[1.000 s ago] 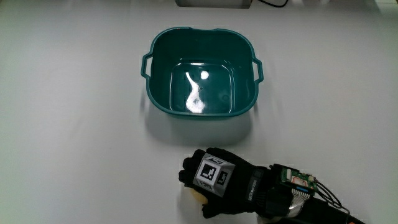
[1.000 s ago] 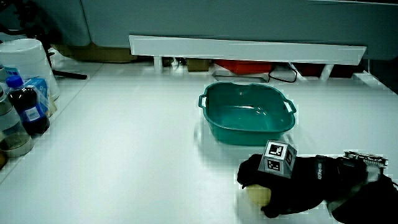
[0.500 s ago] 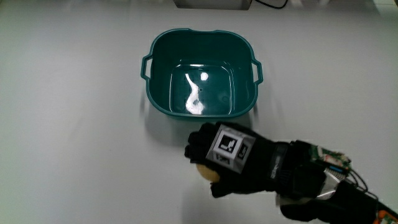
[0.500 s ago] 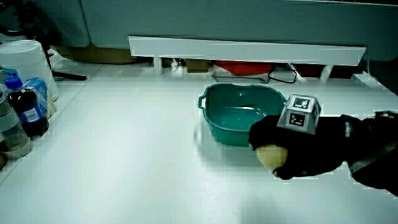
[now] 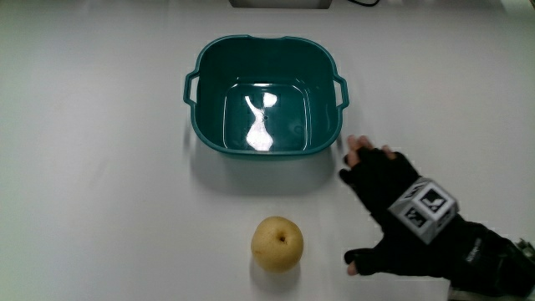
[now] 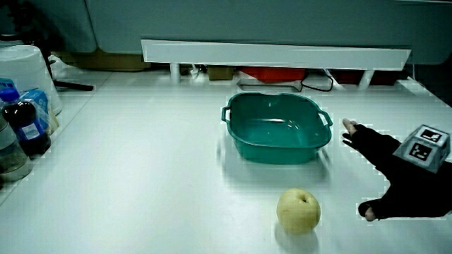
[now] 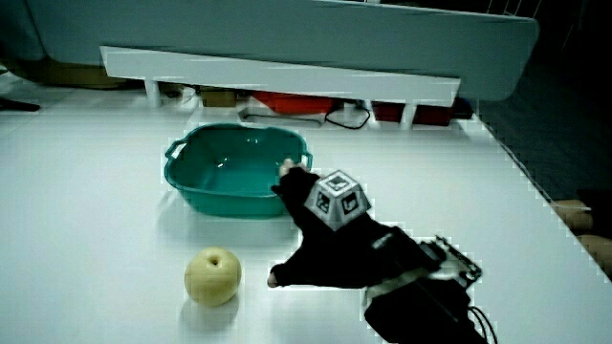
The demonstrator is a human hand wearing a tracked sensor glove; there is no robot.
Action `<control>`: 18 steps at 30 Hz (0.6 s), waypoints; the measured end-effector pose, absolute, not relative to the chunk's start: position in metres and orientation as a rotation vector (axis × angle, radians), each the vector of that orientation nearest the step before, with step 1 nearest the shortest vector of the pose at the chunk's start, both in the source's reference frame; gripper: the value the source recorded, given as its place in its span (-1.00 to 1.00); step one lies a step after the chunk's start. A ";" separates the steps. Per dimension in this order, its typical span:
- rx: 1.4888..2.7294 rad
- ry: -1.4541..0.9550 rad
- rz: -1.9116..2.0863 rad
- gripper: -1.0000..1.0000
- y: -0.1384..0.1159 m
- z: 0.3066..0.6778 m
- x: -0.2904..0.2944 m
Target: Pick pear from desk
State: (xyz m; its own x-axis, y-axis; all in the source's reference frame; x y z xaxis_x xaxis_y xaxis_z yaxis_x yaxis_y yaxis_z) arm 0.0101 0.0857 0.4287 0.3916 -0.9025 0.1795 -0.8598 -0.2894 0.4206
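Observation:
A yellow pear stands on the white table, nearer to the person than the teal basin. It also shows in both side views. The gloved hand lies flat beside the pear, its fingers spread and holding nothing. Its fingertips reach toward the basin's handle, and the thumb points at the pear with a gap between them. The patterned cube sits on the back of the hand. Only a sheen of light shows inside the basin.
A dark bottle and a white container stand at the table's edge. The low white partition runs along the table's end, with cables and a red object under it.
The hand held the pear and had lifted it near the basin. Now the pear rests on the table and the hand has let go and moved aside, fingers spread.

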 end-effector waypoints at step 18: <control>2.233 -1.534 -0.142 1.00 0.088 0.434 0.010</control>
